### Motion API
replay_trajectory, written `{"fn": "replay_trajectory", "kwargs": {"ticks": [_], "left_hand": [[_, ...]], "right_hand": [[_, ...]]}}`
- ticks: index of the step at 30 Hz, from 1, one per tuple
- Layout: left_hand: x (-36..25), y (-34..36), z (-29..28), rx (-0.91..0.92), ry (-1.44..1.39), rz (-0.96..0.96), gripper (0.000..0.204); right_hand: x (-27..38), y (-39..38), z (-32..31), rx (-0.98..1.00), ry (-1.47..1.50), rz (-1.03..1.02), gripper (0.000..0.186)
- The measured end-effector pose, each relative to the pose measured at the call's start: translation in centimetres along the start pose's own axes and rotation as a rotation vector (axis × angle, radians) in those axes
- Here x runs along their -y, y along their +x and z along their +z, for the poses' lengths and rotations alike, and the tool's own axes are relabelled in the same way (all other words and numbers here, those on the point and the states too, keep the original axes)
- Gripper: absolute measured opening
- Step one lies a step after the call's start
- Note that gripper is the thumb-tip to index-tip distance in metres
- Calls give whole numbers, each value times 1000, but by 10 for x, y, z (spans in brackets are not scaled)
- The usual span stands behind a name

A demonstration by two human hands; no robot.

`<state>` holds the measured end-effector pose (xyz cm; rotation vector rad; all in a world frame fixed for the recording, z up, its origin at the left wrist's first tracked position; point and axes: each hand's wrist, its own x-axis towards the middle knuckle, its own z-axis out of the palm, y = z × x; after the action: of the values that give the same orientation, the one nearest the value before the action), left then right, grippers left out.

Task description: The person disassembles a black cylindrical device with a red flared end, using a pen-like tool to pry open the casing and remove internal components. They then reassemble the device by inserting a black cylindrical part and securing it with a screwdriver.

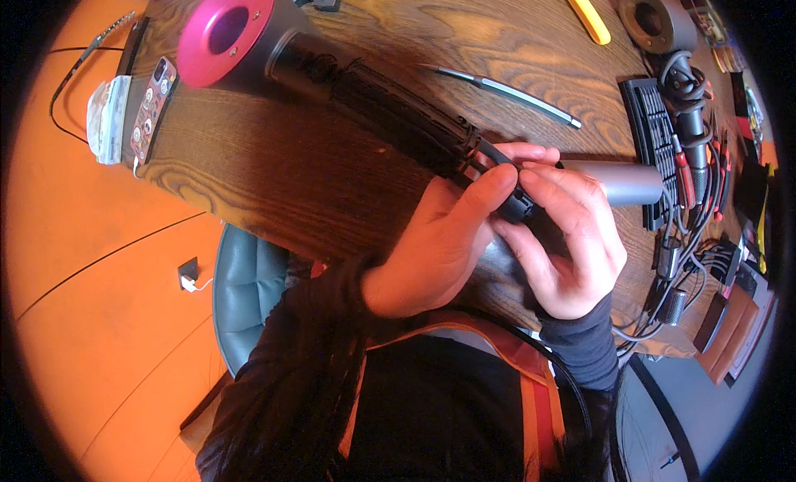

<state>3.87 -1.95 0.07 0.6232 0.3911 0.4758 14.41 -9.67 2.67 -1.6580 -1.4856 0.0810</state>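
A hair dryer (406, 117) with a pink-ringed grey head slants above the wooden table, its head at the upper left. Its handle lacks an outer sleeve, so the dark inner body shows. My left hand (435, 245) is closed around the handle's lower end, thumb on top. From the right, my right hand (576, 241) pinches the black end piece (517, 206) of that handle with thumb and fingers. The exact contact of the fingertips is partly hidden. Just beyond my right hand lies a grey cylindrical tube (626, 182).
A slim screwdriver (506, 94) lies beyond the handle, and a yellow tool handle (589, 16) farther back. At right are a black bit case (643, 133), a second hair dryer (655, 21) and tangled cables. A phone (153, 109) rests at the left edge, near a green chair (245, 291).
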Motion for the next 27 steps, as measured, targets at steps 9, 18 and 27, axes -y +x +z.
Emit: {"fn": "replay_trajectory", "kwargs": {"ticks": [9, 18, 27], "left_hand": [[-1, -2, 0, 31, -51, -9, 42], [-1, -3, 0, 16, -83, -25, 41], [-5, -1, 5, 3, -62, -2, 29]], "right_hand": [[0, -3, 7, -57, 72, 3, 37], [-1, -4, 12, -100, 157, 25, 36], [3, 1, 9, -48, 55, 41, 32]]}}
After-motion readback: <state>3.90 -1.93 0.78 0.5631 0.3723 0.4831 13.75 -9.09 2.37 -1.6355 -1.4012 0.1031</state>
